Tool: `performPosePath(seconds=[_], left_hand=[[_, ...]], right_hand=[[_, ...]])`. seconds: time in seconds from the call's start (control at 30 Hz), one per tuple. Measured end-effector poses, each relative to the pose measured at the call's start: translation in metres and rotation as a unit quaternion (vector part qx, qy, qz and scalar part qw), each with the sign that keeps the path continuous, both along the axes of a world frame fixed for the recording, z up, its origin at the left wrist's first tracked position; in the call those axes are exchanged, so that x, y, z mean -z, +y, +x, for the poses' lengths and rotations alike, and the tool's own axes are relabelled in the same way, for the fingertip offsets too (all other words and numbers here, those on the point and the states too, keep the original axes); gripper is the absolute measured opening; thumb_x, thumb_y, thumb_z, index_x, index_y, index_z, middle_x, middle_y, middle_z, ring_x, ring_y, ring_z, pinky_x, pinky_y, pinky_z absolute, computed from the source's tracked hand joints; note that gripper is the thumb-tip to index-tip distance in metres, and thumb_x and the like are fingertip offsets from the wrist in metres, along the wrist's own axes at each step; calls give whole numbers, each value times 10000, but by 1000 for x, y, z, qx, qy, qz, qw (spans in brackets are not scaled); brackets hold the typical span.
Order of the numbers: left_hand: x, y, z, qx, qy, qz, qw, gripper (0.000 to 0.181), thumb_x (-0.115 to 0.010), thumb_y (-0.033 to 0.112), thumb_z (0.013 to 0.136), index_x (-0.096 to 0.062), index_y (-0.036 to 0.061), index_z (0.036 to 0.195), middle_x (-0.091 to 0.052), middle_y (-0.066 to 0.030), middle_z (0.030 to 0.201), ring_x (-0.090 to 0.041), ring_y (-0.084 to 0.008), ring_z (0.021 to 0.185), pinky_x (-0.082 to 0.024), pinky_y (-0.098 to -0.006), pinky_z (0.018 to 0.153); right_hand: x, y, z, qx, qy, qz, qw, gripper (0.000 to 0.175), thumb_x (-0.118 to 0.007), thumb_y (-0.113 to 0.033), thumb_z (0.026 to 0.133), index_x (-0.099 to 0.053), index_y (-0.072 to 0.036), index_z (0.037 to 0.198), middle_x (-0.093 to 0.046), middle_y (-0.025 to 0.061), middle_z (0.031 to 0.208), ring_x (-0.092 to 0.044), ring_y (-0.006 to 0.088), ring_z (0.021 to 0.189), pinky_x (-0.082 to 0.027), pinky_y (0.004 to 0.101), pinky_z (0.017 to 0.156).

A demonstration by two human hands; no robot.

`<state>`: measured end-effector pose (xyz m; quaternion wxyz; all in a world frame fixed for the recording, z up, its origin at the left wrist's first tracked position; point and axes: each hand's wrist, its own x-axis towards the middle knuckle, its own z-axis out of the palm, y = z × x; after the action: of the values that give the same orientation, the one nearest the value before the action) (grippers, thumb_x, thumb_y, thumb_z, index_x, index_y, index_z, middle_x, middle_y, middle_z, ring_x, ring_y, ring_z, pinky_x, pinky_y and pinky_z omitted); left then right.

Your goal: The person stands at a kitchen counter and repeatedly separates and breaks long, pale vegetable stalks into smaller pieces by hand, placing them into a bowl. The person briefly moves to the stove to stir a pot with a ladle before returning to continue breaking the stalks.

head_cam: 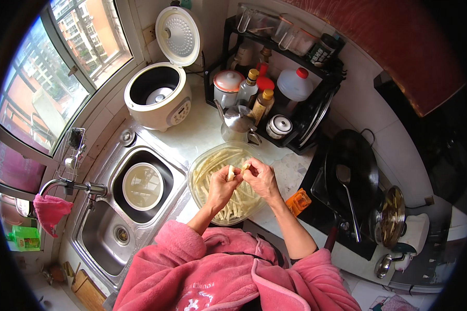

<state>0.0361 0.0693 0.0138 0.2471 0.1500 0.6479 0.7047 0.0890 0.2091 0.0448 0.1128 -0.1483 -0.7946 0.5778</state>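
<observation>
A wide clear bowl (pixel 195 194) stands on the counter in front of me, full of long pale strips of food (pixel 208 179) that look wet. Over its middle, my left hand (pixel 222 189) pinches a pale yellowish food piece (pixel 231 173) between thumb and fingers. My right hand (pixel 263 182) meets it there, fingertips closed on another pale food piece (pixel 246 167). The two hands nearly touch, and whether the pieces are joined between them cannot be seen. Both forearms hide part of the bowl's near side.
Left of the bowl is a steel double sink (pixel 105 233) holding a white basin of water (pixel 143 186). A rice cooker (pixel 157 97) stands with its lid up. Behind the bowl are a steel kettle (pixel 238 121) and a black rack (pixel 233 29). An orange packet (pixel 298 202) lies near a wok (pixel 354 167).
</observation>
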Motion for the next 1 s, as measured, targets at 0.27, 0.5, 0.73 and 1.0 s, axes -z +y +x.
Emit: performPosePath(seconds=[0.27,0.5,0.73,1.0], left_hand=[[-15,5,4,8,19,-35,999,74,-679,58,865,-636,11,902,-590,12,714,-510,-56,633,-418,-215,555],[-20,3,-7,29,-118,46,991,145,-656,183,904,-602,50,924,-560,30,731,-470,-60,604,-391,-223,537],[8,-3,-27,-75,-86,46,992,142,-543,195,981,-560,55,961,-568,7,737,-452,-66,571,-380,-218,516],[28,-56,-65,-161,-26,83,983,200,-532,241,994,-584,67,913,-588,10,829,-447,-66,670,-390,-227,621]], right_hand=[[-4,-6,2,33,49,73,996,84,-527,-59,859,-578,-2,894,-561,37,661,-516,94,585,-445,270,559],[-2,-6,2,11,51,21,998,113,-532,-88,932,-551,-7,1009,-588,30,748,-540,88,641,-452,257,590],[20,2,6,89,26,56,994,98,-539,-104,914,-547,-24,971,-633,141,805,-636,282,723,-492,369,665],[31,40,37,121,-6,178,977,81,-533,-74,900,-523,-6,944,-622,195,815,-614,373,764,-479,408,690]])
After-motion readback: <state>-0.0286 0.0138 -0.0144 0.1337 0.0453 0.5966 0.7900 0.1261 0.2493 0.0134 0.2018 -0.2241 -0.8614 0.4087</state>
